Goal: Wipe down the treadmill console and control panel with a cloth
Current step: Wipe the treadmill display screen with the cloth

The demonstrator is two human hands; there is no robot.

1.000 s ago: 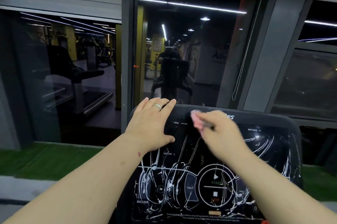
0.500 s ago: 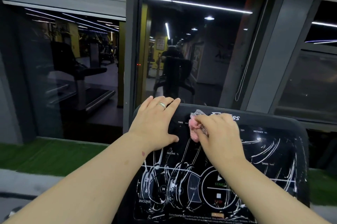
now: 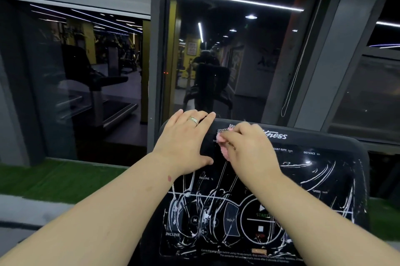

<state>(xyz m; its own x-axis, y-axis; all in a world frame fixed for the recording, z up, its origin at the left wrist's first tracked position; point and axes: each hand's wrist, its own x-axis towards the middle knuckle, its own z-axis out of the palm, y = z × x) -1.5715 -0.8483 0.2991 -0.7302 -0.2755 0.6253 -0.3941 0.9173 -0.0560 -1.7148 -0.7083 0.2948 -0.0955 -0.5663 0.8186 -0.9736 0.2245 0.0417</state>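
Observation:
The black treadmill console [image 3: 329, 170] fills the lower middle and right of the head view, its glossy panel streaked with white smears. My right hand [image 3: 251, 151] grips a small pink cloth [image 3: 224, 149] and holds it against the panel's upper left part, near the top edge. My left hand [image 3: 184, 146], with a ring on one finger, rests flat with straight fingers on the console's top left corner. The round start and stop controls [image 3: 260, 220] lie lower on the panel, partly hidden by my right forearm.
A dark window [image 3: 227, 60] right behind the console reflects the gym and another treadmill [image 3: 95, 88]. A thick grey pillar [image 3: 320, 49] with a hanging cord stands at the right. Green artificial turf [image 3: 54, 179] runs along the floor to the left.
My right hand has drawn the cloth left and down from the top edge, and now sits a little lower on the panel. The left hand has stayed on the corner.

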